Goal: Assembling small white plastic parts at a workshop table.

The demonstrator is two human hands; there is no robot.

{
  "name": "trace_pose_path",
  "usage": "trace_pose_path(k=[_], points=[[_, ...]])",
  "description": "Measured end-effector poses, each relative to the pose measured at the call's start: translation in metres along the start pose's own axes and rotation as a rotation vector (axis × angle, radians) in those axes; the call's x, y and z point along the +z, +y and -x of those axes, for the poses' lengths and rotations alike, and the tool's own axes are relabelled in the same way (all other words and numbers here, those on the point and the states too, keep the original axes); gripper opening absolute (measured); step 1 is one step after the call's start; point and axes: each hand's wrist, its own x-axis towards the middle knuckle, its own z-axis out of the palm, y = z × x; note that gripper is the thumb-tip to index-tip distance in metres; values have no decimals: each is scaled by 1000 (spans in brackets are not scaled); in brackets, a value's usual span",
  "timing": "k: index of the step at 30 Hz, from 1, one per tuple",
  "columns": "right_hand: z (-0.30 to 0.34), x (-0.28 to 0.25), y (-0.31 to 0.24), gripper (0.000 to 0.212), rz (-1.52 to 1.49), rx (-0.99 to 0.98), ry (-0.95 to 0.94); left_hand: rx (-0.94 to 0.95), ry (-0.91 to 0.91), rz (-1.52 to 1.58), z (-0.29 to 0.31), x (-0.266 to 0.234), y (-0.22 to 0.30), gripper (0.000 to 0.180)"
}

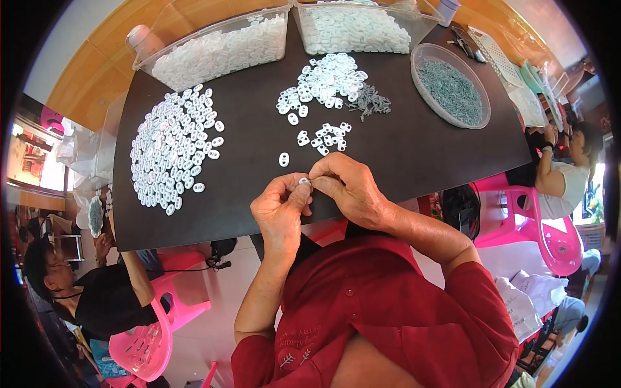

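Observation:
My left hand (279,205) pinches a small white plastic piece (304,182) between thumb and fingers, just past the table's near edge. Against it, my right hand (349,187) is closed in a pinch; what its fingertips hold, if anything, is too small to make out. Just beyond the hands lie a single white oval piece with two holes (284,159) and a small cluster of white pieces (331,137). Farther off is a heap of white pieces (333,77), with a little pile of grey pins (372,102) touching its right side.
A wide spread of white oval pieces (171,152) covers the dark table's (246,129) left part. Two clear bins (220,55) of white pieces stand at the back. A round tub (486,116) of grey pins sits right. People (563,168) on pink chairs (145,343) flank the table.

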Motion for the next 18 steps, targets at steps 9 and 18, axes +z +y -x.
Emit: trace_pose_path(k=[9, 18], points=[[-1, -2, 2, 4, -8, 59, -53, -19, -35, -2, 3, -2, -1, 8], [1, 9, 9, 4, 115, -136, 22, 72, 8, -79, 6, 1, -3, 8]])
